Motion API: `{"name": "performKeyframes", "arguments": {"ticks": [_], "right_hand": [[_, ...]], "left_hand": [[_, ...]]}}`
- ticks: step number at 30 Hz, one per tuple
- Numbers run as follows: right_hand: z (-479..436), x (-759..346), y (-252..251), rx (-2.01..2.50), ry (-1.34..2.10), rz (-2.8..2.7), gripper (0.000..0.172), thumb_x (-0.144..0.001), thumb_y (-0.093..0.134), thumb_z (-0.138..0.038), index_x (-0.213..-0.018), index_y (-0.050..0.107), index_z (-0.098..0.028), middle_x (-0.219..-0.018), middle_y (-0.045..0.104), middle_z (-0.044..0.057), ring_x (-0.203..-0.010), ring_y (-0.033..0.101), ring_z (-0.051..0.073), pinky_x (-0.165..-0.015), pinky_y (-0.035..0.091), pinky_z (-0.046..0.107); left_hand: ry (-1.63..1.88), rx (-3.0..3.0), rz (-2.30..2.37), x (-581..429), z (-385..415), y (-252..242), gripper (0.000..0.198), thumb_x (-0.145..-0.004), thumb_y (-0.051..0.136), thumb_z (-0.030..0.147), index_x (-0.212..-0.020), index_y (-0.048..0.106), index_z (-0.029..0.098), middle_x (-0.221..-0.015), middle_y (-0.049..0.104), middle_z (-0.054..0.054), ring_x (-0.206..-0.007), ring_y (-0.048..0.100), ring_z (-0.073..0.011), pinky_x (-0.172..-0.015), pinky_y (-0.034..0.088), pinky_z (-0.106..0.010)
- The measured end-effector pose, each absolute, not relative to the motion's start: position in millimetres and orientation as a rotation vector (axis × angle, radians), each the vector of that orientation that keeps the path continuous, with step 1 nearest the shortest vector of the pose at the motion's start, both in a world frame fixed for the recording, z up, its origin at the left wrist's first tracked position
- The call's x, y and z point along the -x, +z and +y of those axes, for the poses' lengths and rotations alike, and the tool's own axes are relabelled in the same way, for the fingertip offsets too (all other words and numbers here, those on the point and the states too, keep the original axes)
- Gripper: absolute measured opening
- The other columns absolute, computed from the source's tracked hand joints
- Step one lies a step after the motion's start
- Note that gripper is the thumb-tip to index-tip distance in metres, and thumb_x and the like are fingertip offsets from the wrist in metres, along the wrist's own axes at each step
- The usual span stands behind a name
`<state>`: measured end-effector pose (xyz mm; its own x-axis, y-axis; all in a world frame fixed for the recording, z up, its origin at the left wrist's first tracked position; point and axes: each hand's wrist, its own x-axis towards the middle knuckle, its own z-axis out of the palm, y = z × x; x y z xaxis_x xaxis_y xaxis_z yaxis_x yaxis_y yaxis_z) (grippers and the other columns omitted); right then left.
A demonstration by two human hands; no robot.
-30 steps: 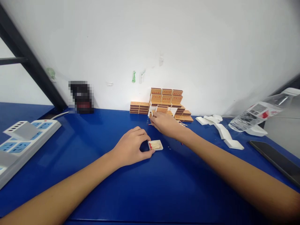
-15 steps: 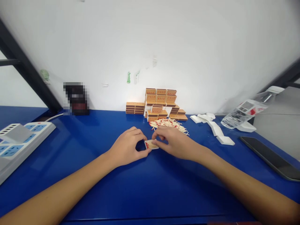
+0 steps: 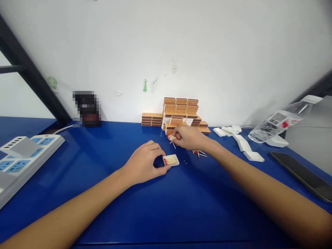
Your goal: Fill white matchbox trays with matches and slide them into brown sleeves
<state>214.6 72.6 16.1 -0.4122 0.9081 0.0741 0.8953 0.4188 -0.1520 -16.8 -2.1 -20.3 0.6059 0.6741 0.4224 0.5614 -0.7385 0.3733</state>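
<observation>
A small white matchbox tray (image 3: 175, 164) with red-tipped matches in it lies on the blue table. My left hand (image 3: 147, 160) grips its left end between thumb and fingers. Farther back, my right hand (image 3: 188, 137) is at the pile of loose matches (image 3: 199, 153), its thumb and fingertips closed on some of them. The hand covers much of the pile. Just behind stand stacked orange matchboxes (image 3: 181, 109), some upright and some flat.
Flat matchbox stacks (image 3: 151, 119) stand left of the others. On the right are white paper pieces (image 3: 241, 142), a plastic bottle (image 3: 277, 122) and a phone (image 3: 301, 175). A power strip (image 3: 28, 155) lies at the left.
My right hand has left the tray and moved back and right to the match pile. The inside of the tray now shows more fully. My left hand still holds the tray.
</observation>
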Motion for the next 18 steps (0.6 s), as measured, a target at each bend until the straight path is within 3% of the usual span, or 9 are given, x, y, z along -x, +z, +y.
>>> {"name": "performKeyframes", "arguments": {"ticks": [3,6,18], "right_hand": [[74.7,-210.2,13.2,1.624,0.095,-2.545,0.020,-0.098,0.065,-0.033,-0.088,0.072,-0.018,-0.088,0.077,0.010,-0.075,0.065,0.021,-0.062,0.034,0.031],[75.8,-209.2,14.4,1.619,0.094,-2.586,0.015,-0.099,0.066,-0.029,-0.090,0.073,-0.018,-0.093,0.078,0.010,-0.079,0.066,0.022,-0.064,0.035,0.031],[67.5,-216.8,21.6,1.596,0.240,-2.629,0.017,-0.101,0.065,-0.027,-0.087,0.067,-0.018,-0.082,0.074,0.006,-0.066,0.060,0.017,-0.060,0.035,0.030]], "left_hand": [[0.808,-2.636,1.028,17.0,-2.2,-20.4,0.023,-0.090,0.079,0.039,-0.101,0.076,0.018,-0.098,0.074,-0.007,-0.093,0.065,-0.0250,-0.089,0.056,-0.043],[0.788,-2.630,1.033,17.2,-1.9,-20.2,0.023,-0.090,0.079,0.039,-0.102,0.077,0.019,-0.098,0.074,-0.006,-0.094,0.064,-0.0252,-0.089,0.056,-0.043],[0.774,-2.641,1.039,16.3,-2.5,-16.7,0.021,-0.089,0.079,0.037,-0.099,0.076,0.019,-0.099,0.075,-0.006,-0.093,0.065,-0.0248,-0.088,0.055,-0.042]]}}
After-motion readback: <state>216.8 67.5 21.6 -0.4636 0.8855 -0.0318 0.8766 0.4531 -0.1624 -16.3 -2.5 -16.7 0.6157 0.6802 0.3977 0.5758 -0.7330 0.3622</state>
